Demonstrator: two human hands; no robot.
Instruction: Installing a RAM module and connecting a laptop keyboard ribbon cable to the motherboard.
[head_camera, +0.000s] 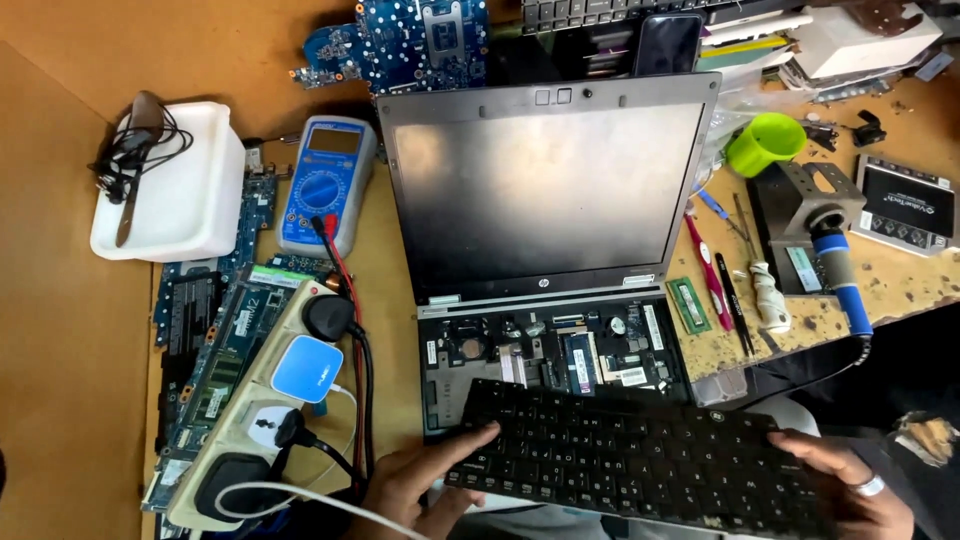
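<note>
I hold the black keyboard (640, 462) with both hands, just in front of the open laptop (545, 240). My left hand (425, 485) grips its left edge, thumb on the keys. My right hand (850, 480), with a ring, closes on the right edge. The laptop base shows bare circuit parts. A power strip (255, 400) lies on the surface (70, 400) at left.

I see a brown wooden surface (200, 50), scuffed and speckled beyond my right hand (850, 480). An opened laptop (545, 240) sits just past both hands. Beside my left hand (420, 485) lies a cream power strip (260, 410), with a blue multimeter (325, 185) and white tray (185, 185) farther out. Past my right hand lie a green cup (765, 142) and a memory stick (688, 305).
</note>
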